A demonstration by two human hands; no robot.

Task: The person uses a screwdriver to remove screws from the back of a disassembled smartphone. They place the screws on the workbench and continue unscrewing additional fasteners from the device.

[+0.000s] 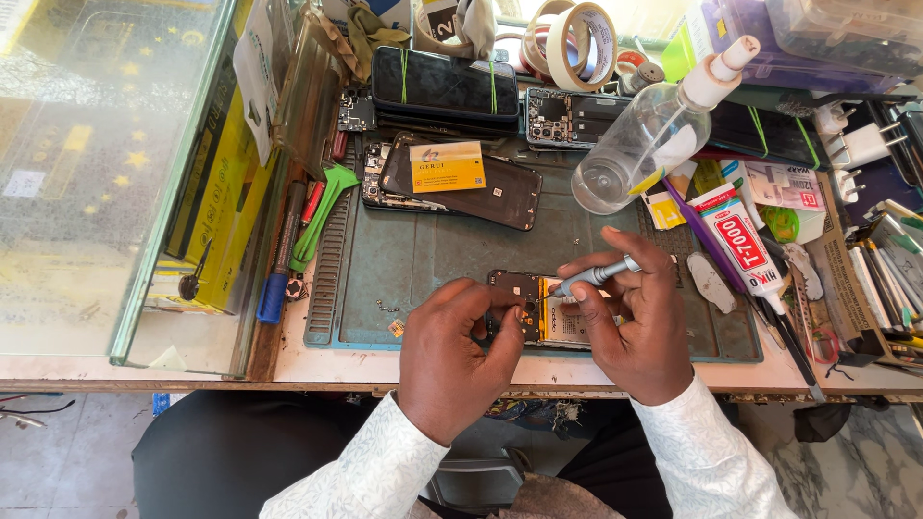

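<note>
**Opened phone under our screwdriver at the counter's near edge**

We had the opened phone (pixel 538 312) lying on the green work mat (pixel 433 259), close to the near edge of the counter (pixel 317 370). Its back cover was already off, so the board and the yellow-labelled battery showed. Our left hand (pixel 452 351) pinched the phone's camera end, its grip closed on the frame. Our right hand (pixel 639 322) held the grey precision screwdriver (pixel 596 277), fingers wrapped tight about its shaft, tip down at the board near the camera. We judged the strip-down to be partway: cover removed, a few loose screws (pixel 387 308) on the mat to the left, the board and battery not yet lifted.

Counting what we saw: one screwdriver in hand, one phone being worked, one dark back panel (pixel 481 187) with a yellow card at the mat's far side, one clear spray bottle (pixel 649 130), one glue tube (pixel 745 245) toward the right edge, and at least two tape rolls (pixel 582 43) at the far edge.
</note>
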